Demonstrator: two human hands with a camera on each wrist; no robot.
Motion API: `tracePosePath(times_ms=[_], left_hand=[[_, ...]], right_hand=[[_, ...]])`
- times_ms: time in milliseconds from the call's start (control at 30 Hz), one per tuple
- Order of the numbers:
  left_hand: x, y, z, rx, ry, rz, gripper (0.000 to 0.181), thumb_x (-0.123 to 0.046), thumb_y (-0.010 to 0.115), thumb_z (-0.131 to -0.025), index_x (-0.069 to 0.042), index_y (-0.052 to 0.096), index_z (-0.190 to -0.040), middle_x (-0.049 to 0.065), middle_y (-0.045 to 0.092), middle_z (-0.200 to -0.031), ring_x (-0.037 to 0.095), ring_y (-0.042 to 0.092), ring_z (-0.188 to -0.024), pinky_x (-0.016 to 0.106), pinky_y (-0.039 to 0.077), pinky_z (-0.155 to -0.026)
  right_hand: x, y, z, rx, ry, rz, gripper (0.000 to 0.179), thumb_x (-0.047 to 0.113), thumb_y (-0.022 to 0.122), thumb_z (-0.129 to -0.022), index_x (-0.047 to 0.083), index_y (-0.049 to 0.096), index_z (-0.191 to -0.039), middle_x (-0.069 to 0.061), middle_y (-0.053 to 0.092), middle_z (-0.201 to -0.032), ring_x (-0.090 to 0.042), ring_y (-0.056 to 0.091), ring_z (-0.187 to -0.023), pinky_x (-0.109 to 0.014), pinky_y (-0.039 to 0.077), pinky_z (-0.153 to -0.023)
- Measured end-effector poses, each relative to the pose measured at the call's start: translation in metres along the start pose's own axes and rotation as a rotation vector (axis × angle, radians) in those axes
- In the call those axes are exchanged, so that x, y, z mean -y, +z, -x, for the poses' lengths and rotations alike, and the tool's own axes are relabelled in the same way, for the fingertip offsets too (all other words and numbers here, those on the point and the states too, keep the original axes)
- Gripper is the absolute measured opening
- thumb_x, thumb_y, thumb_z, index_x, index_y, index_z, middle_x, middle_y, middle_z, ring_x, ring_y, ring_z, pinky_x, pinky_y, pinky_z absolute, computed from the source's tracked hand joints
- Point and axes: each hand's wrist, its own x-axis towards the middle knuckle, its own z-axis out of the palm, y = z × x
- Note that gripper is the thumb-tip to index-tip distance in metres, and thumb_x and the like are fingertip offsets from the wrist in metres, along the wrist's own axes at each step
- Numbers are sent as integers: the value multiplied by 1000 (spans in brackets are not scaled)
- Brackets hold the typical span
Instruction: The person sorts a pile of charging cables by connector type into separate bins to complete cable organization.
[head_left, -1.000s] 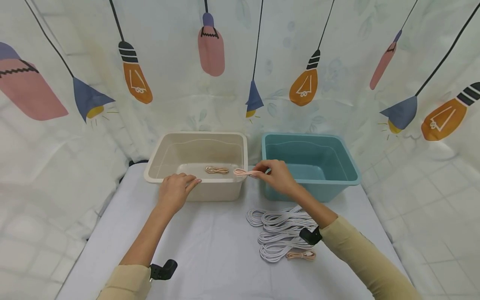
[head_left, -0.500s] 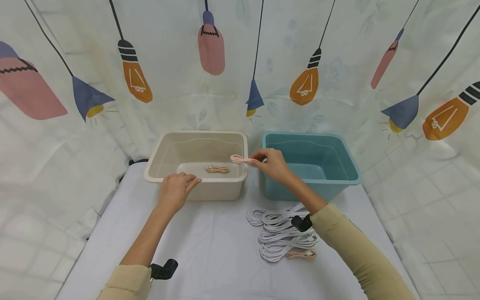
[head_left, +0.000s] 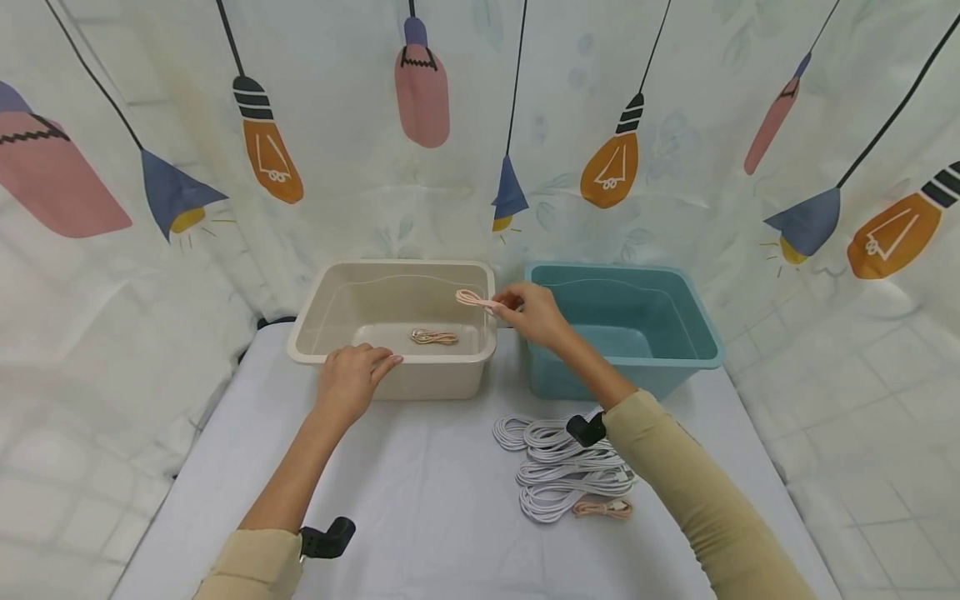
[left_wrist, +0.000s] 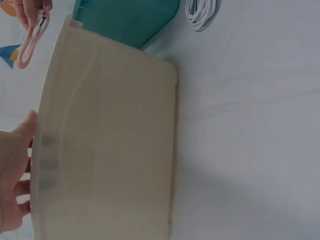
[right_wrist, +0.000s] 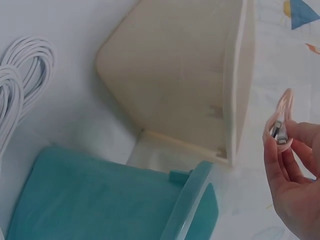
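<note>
Fingers (right_wrist: 272,162) of the right hand (right_wrist: 299,192) pinch a pink cable (right_wrist: 286,106) whose plugs (right_wrist: 282,136) only wrist views show.

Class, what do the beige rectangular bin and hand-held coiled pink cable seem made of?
Beige rectangular bin: likely plastic with a satin finish; its rounded corners look seamlessly moulded.

Coiled pink cable: matte sheath, perhaps rubbery plastic or fabric, folded in soft loops; silvery connector ends suggest metal.
</note>
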Motion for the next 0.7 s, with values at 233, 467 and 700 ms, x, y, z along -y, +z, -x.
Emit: tracePosePath(times_ms=[233,467,700], left_hand=[[1,1,-1,-7,8,-5,31,-30,70,-102,-2,80,-111,17,78,-98,42,72,-91,60,54,-89],[2,2,-1,-5,9,-11,32,-31,69,-102,-2,80,-111,17,77,-97,41,72,-89,60,54,-88],[2,2,-2,6,-5,-13,32,-31,68,-103,-3,80,-113,17,78,-100,42,71,-91,61,53,-91]], right_hand=[[6,3,-12,0,31,-7,24,16,72,-103,-1,77,-118,-16,71,-100,-27,64,-92,-24,45,-65],[11,7,-26,4,62,-11,22,16,72,-102,0,78,-117,-12,68,-93,-21,58,-83,-24,45,-67],[9,9,-37,-12,49,-20,21,17,72,-103,1,78,-114,-13,72,-92,-20,61,-80,-25,46,-67]])
